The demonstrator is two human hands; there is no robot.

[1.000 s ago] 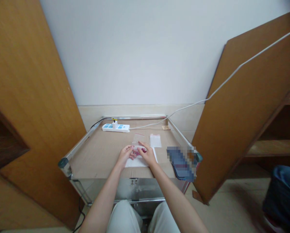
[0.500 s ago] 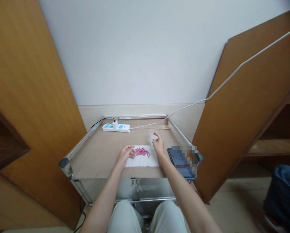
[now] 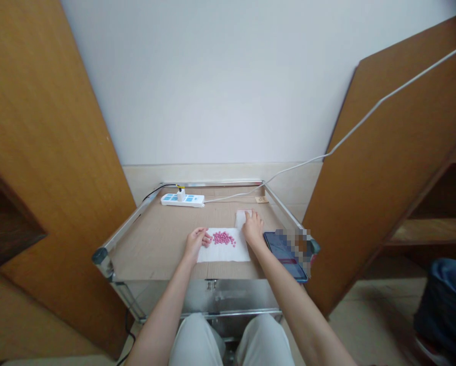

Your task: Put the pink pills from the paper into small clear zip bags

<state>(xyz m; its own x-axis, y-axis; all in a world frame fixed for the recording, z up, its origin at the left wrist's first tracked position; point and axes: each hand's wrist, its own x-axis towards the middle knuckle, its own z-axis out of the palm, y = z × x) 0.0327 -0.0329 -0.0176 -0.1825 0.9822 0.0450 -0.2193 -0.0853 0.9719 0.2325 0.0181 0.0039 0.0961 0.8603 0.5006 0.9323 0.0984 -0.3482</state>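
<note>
Several small pink beads [image 3: 223, 238] lie in a loose heap on a white sheet [image 3: 223, 255] that looks like paper or tissue. At the heap's left side, my left hand [image 3: 197, 244] rests on the sheet's edge, its fingers loosely curled and apart, with nothing visible in them. Just beyond the sheet's far right corner lies a small whitish see-through bag [image 3: 240, 218]. My right hand [image 3: 253, 227] is over the bag's right part, fingers spread and pointing down onto it. The hand hides some of the bag.
The cart top [image 3: 147, 254] is covered in cardboard and has metal rails. A white power strip [image 3: 182, 200] with a cable lies at the back left. A tablet or phone [image 3: 286, 256] is at the right edge. Another person's leg [image 3: 445, 305] shows far right.
My right hand has moved slightly right, turned palm down and spread its fingers. The see-through bag, blurred before, now lies flat under it. My left hand and the beads have hardly moved.
</note>
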